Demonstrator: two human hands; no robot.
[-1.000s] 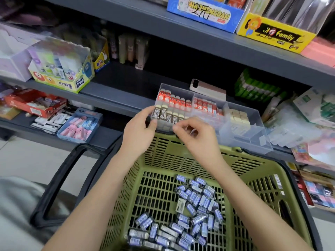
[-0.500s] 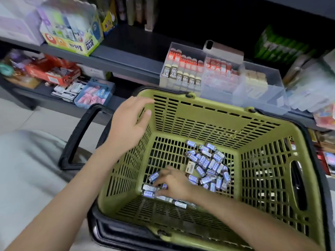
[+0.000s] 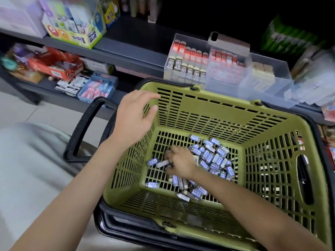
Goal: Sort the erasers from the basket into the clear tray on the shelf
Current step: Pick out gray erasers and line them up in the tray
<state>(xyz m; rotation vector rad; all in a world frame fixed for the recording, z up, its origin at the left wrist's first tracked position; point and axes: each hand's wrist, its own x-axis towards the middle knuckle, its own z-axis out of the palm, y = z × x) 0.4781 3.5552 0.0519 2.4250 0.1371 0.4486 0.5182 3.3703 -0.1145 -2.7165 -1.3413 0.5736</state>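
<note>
The erasers (image 3: 211,157) lie heaped on the basket (image 3: 219,113) floor, right of centre, with strays left and near. The right hand (image 3: 181,163) is among them, fingers curled; whether its grip holds one I cannot tell (blur). The left hand (image 3: 134,120) hovers wide by the left rim. A loose pinch could drop an eraser short of the tray (image 3: 264,89), or into a wrong compartment.

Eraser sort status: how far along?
Done: rows of shelved erasers stand in the clear tray. In hand: right hand grips loose erasers on the green basket floor; left hand open by its rim. Left: dozens lie piled there.
</note>
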